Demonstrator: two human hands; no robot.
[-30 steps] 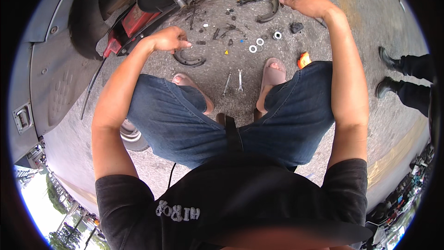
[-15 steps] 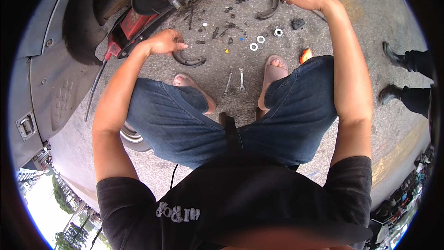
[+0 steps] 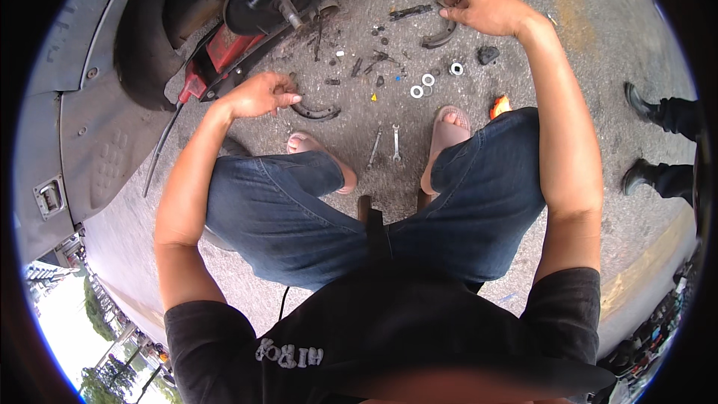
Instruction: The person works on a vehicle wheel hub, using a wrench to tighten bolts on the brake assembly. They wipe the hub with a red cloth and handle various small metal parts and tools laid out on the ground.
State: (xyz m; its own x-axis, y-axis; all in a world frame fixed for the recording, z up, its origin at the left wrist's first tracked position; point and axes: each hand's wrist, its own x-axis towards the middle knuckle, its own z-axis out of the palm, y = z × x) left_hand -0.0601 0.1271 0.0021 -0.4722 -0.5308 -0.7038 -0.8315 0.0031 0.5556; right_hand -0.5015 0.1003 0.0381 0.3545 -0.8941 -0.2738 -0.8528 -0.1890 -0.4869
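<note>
Two dark, curved brake shoes lie on the asphalt. My left hand [image 3: 260, 96] is closed on the middle of the left brake shoe [image 3: 319, 113], thumb against fingers; the shoe's ends show above and beyond the fingertips. Farther off to the right, my right hand [image 3: 479, 7] pinches the right brake shoe [image 3: 439, 40] near its upper part, the curve extending below the fingers. Beside that shoe lies a dark, narrow bar-like part [image 3: 410, 13]. Small dark parts [image 3: 380, 60] are scattered between the two hands.
A bare wheel hub with a round backing plate [image 3: 258, 1] and a red jack [image 3: 224, 49] stand at the vehicle's left side. Two wrenches [image 3: 396, 142] lie between my feet. Several ring washers [image 3: 428, 80], a black lump [image 3: 488, 54] and another person's shoes [image 3: 637, 176] are rightward.
The view has shifted, so the ground things sit lower in it. My left hand has slid slightly toward me along its brake shoe, showing more of its upper end. My right hand has shifted slightly left.
</note>
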